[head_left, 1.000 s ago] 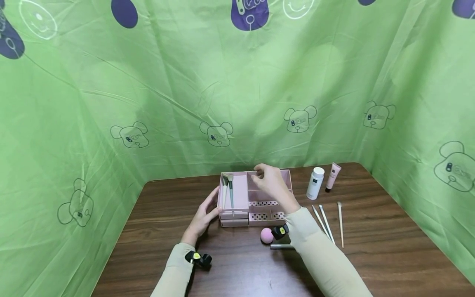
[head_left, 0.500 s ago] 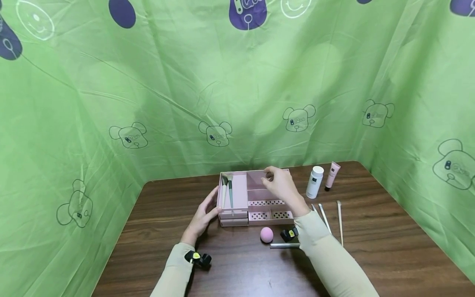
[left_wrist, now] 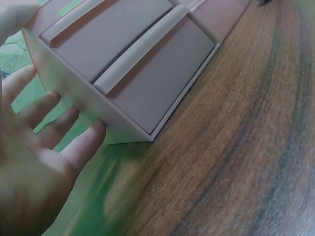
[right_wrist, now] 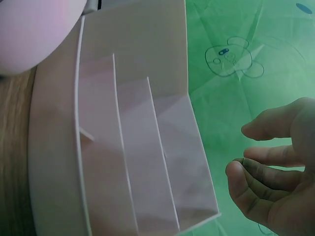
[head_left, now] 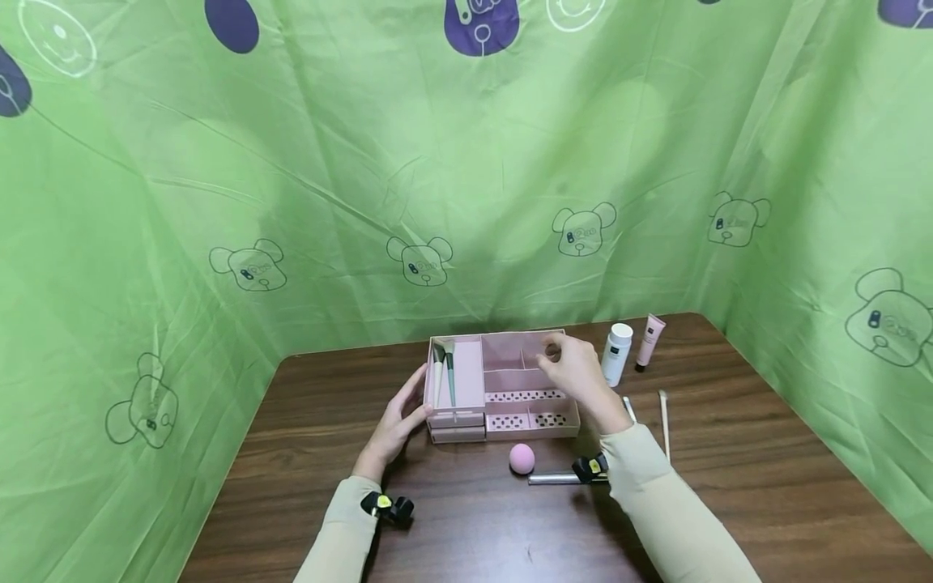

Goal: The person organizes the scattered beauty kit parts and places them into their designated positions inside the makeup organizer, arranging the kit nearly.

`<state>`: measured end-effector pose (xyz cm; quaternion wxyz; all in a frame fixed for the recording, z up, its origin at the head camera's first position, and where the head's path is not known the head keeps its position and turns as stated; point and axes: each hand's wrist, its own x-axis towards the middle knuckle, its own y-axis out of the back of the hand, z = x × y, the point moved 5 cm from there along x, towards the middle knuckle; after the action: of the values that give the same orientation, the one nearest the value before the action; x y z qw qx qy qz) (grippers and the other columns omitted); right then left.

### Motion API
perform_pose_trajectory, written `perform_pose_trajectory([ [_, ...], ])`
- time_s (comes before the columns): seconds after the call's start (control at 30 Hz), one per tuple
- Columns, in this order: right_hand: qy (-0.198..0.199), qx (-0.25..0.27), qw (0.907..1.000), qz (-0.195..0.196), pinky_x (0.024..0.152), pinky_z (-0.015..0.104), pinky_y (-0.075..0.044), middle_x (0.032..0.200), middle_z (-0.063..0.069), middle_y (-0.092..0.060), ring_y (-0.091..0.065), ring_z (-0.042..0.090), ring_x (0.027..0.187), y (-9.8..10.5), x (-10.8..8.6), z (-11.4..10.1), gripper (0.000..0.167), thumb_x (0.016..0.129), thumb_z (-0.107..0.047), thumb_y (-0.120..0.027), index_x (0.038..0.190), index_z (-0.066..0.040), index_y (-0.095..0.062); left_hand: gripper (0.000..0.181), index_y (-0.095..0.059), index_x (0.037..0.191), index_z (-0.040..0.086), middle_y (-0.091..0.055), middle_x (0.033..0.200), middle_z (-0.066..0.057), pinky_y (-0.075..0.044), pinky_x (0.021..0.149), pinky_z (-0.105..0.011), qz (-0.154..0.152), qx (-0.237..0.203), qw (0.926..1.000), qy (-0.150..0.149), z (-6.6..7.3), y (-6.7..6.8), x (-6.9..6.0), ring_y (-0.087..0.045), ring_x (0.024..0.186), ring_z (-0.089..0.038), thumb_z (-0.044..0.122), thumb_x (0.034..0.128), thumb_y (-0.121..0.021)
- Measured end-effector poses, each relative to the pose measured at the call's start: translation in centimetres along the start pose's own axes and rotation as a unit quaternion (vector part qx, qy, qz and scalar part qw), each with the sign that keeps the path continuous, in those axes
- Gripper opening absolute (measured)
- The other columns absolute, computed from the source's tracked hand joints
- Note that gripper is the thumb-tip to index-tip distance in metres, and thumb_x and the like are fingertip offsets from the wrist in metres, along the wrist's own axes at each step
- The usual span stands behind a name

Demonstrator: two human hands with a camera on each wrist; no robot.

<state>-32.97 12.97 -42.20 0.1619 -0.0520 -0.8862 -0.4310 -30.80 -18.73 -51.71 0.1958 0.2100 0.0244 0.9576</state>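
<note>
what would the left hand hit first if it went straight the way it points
The pink organizer, at its left side. The left hand appears to touch that side or nearly so, though exact contact is unclear.

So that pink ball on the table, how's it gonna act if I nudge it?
The pink ball will probably roll, being round. Pushed forward, it may bump the pink organizer just beyond it. Its matte-looking surface suggests decent grip.
</note>
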Motion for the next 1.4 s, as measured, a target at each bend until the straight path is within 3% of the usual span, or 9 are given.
perform_pose_trajectory([
  [0.1,0.000,0.000,1.0000,0.005,0.079,0.041,-0.056,0.092,0.007,-0.074,-0.070,0.022,0.084,0.3,-0.3,0.7,0.030,0.085,-0.021,-0.070,0.111,-0.006,-0.069,0.069,-0.018,0.155,0.003,-0.021,0.159,-0.022,-0.031,0.112,-0.021,-0.001,0.008,1.0000,-0.002,0.2,0.0,0.0,-0.023,0.144,-0.040,-0.005,0.0950,-0.052],
  [0.27,-0.004,0.002,1.0000,0.008,0.079,0.042,-0.056,0.094,0.010,-0.074,-0.070,0.023,0.085,1.0,-1.0,1.9,0.031,0.084,-0.019,-0.070,0.111,-0.003,-0.068,0.069,-0.016,0.154,-0.004,-0.019,0.158,-0.026,-0.029,0.114,-0.032,-0.006,0.005,0.9999,0.006,1.5,-0.3,0.0,-0.021,0.143,-0.045,-0.008,0.0940,-0.051],
  [0.53,-0.005,-0.020,0.9996,0.018,0.079,0.047,-0.053,0.093,0.010,-0.074,-0.069,0.027,0.085,2.1,-1.7,3.9,0.028,0.083,-0.018,-0.068,0.107,-0.003,-0.069,0.069,-0.020,0.156,0.006,-0.023,0.159,-0.020,-0.029,0.113,-0.023,0.006,0.013,0.9999,0.007,-0.3,0.2,0.0,-0.024,0.144,-0.039,-0.005,0.0949,-0.052],
  [0.83,-0.013,-0.047,0.9982,0.034,0.075,0.050,-0.052,0.092,0.011,-0.074,-0.070,0.030,0.083,3.2,-2.7,6.2,0.027,0.083,-0.018,-0.068,0.106,-0.004,-0.070,0.070,-0.019,0.156,0.006,-0.022,0.160,-0.019,-0.029,0.115,-0.029,0.002,0.008,1.0000,0.001,-0.5,0.2,-0.1,-0.023,0.145,-0.040,-0.003,0.0953,-0.053],
  [0.97,-0.026,-0.057,0.9974,0.035,0.071,0.051,-0.052,0.091,0.010,-0.075,-0.069,0.031,0.083,3.9,-3.2,7.2,0.028,0.083,-0.019,-0.068,0.107,-0.005,-0.070,0.070,-0.017,0.155,0.001,-0.020,0.159,-0.024,-0.030,0.114,-0.028,-0.002,0.010,0.9999,0.001,0.0,0.0,-0.1,-0.022,0.143,-0.045,-0.007,0.0947,-0.051],
  [1.23,-0.051,-0.081,0.9948,0.035,0.067,0.054,-0.048,0.088,0.013,-0.073,-0.066,0.038,0.083,5.3,-4.2,9.5,0.030,0.081,-0.017,-0.065,0.108,-0.004,-0.070,0.069,-0.015,0.153,-0.007,-0.019,0.157,-0.030,-0.030,0.112,-0.024,-0.010,0.014,0.9998,0.006,2.4,-0.5,-0.1,-0.021,0.142,-0.048,-0.008,0.0939,-0.051],
  [1.4,-0.060,-0.089,0.9937,0.032,0.068,0.054,-0.048,0.086,0.011,-0.072,-0.066,0.036,0.082,5.8,-4.7,11.4,0.025,0.083,-0.019,-0.066,0.103,-0.005,-0.071,0.068,-0.016,0.153,-0.006,-0.019,0.157,-0.029,-0.030,0.113,-0.027,-0.008,0.007,0.9999,0.012,2.7,-0.6,-0.1,-0.020,0.142,-0.048,-0.007,0.0943,-0.051],
])
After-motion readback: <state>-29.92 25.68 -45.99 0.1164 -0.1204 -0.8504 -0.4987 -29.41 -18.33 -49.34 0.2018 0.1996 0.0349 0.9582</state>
